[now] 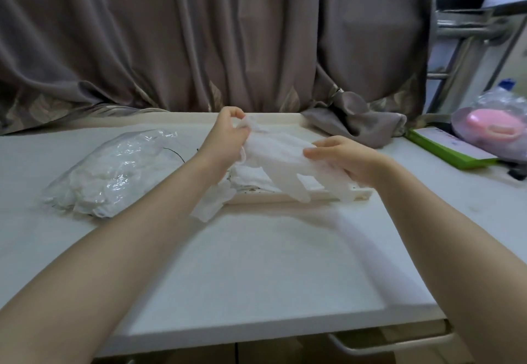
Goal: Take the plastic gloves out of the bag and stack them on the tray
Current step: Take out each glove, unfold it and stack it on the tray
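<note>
Both my hands hold one translucent plastic glove (pixel 281 161) stretched out above the white tray (pixel 285 119). My left hand (pixel 226 135) pinches the glove's cuff end at the far side. My right hand (pixel 345 161) holds the glove's palm part, thumb on top, and the glove's fingers hang down toward the tray's near rim. A low stack of gloves (pixel 248 179) lies in the tray under them, with one glove drooping over the near left rim. The clear bag (pixel 114 171) with more gloves lies on the table to the left.
A grey curtain (pixel 356 124) hangs behind the table and bunches beside the tray's far right corner. At the right edge lie a green-edged board (pixel 447 151) and a pink object in a plastic bag (pixel 496 129). The table's front edge is near me.
</note>
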{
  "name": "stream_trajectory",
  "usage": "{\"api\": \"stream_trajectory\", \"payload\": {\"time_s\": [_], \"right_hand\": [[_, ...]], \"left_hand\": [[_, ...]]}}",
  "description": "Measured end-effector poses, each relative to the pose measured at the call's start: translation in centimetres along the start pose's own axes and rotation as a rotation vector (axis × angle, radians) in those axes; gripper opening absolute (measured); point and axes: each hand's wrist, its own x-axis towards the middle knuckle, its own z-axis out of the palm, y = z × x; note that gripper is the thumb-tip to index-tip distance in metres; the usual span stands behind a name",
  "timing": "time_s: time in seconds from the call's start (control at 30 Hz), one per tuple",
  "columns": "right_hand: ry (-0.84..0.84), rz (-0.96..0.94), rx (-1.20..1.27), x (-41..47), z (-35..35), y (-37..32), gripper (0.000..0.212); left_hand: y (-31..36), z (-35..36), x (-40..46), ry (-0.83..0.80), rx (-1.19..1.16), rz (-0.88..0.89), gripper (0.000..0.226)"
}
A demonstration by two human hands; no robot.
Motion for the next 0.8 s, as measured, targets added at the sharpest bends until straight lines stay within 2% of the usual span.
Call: {"api": "stream_trajectory", "payload": {"time_s": [0.17, 0.27, 0.33, 0.43, 0.5, 0.6, 0.7, 0.8], "right_hand": [[-0.071, -0.006, 0.319, -0.5, -4.5, 1.9, 0.016], [-0.090, 0.046, 0.348, 0.2, -6.3, 2.6, 0.044], [0.000, 0.171, 0.281, 1.6, -7.1, 2.9, 0.051], [0.103, 0.214, 0.094, 3.8, -7.0, 3.3, 0.029], [0.145, 0.206, -0.058, 5.4, -6.8, 3.7, 0.018], [0.282, 0.141, -0.352, 7.9, -6.0, 4.3, 0.016], [0.393, 0.045, -0.581, 9.5, -4.9, 4.0, 0.008], [0.387, 0.156, -0.825, 10.5, -4.0, 4.3, 0.022]], "left_hand": [[-0.6, 2.1, 0.8, -0.030, -0.123, -0.004, 0.040], [-1.1, 3.4, 1.6, -0.018, -0.203, -0.058, 0.038], [-1.7, 4.3, 2.7, 0.034, -0.132, -0.114, 0.029], [-3.1, 5.0, 3.8, 0.077, 0.120, -0.185, 0.015], [-4.1, 4.7, 4.4, 0.051, 0.278, -0.186, 0.021], [-4.6, 4.1, 5.0, 0.019, 0.523, -0.080, 0.025], [-4.9, 3.7, 6.0, 0.025, 0.616, -0.043, 0.027], [-4.9, 3.5, 6.9, 0.004, 0.746, -0.028, 0.036]]}}
